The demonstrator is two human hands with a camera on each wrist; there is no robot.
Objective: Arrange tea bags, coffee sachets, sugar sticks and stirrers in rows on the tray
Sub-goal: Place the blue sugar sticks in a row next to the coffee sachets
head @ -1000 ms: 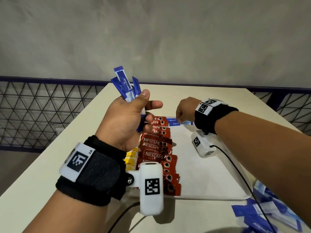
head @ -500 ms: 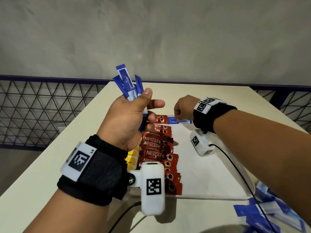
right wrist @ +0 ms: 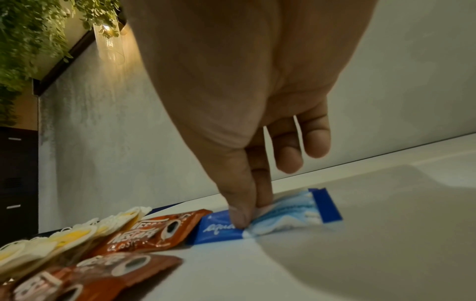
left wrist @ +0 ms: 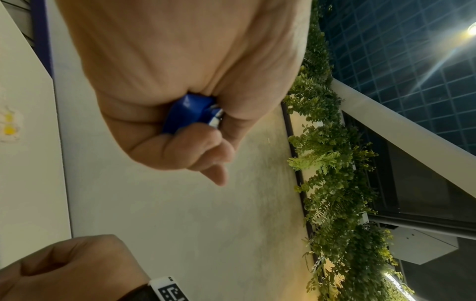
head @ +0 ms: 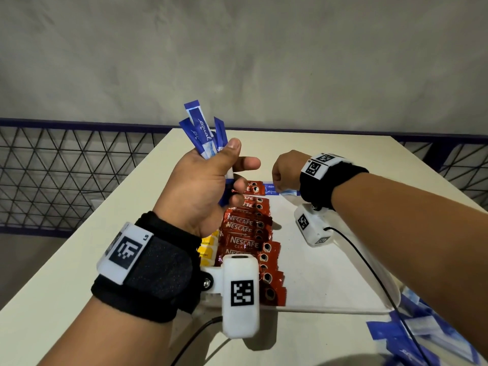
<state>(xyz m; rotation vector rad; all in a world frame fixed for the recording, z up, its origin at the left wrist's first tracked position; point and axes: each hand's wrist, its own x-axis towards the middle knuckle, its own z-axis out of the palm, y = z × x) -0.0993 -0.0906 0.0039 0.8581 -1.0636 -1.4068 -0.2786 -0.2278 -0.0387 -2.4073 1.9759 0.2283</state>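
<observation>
Glossy foil coffee sachets (head: 248,233) on a smooth matt white tray (head: 317,273).

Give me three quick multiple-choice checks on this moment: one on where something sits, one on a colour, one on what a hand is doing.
1. Where does the sugar stick under the right hand lie?
A. On the tray, beside the far end of the coffee sachets
B. On top of the yellow tea bags
C. On the floor

2. What colour are the coffee sachets?
A. Green
B. Red
C. Black

3. What is the left hand doing?
A. Resting flat on the table
B. Hanging idle, holding nothing
C. Gripping a bunch of blue sugar sticks

Answers: 1 A, the right wrist view shows it flat on the white tray next to a sachet. 2 B, the row is red in the head view. 3 C, the fingers curl round the bunch, held upright.
</observation>
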